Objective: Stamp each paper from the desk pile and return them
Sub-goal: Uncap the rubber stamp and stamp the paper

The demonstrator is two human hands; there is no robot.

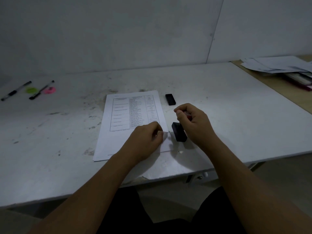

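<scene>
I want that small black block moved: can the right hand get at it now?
Probably yes: the block lies on bare table just beyond the right hand, though that hand grips the stamp.

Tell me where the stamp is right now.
In the head view, the stamp is just right of centre, gripped in the right hand, beside the right edge of the paper that the left hand pinches.

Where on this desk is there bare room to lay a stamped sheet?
Bare: the wide stretch between the pens and the paper; the stretch right of the stamp to the desk edge. Crowded: the paper's right side, where left hand, right hand, stamp and black cap cluster.
</scene>
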